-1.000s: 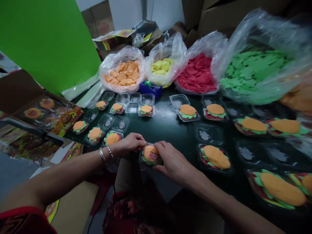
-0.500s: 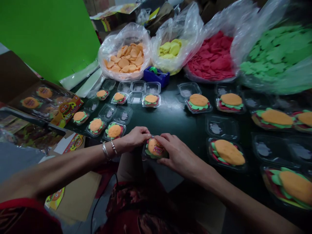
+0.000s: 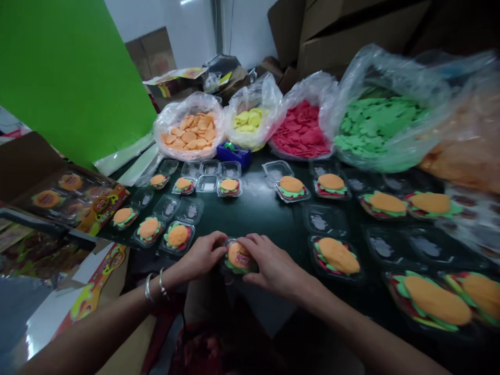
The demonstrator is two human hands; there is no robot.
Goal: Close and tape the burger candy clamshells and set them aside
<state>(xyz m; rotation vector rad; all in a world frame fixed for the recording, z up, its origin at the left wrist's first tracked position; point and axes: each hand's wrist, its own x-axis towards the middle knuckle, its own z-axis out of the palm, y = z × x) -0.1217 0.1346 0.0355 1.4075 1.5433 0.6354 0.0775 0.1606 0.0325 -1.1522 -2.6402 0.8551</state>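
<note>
Clamshell (image 3: 237, 267) glossy clr plstc; buns (image 3: 336, 255) matt; bangles (image 3: 148, 287) shiny mtl.

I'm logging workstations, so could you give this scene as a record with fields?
Held: boxed burger
Right hand: over its right side
Left hand: fingertips at its left edge
Bags: orange pieces, yellow pieces, red pieces, green pieces
Blue tape dispenser: in front of bags
Dark table: open burger boxes left and right
Open carton: at left, packed burgers inside
</note>
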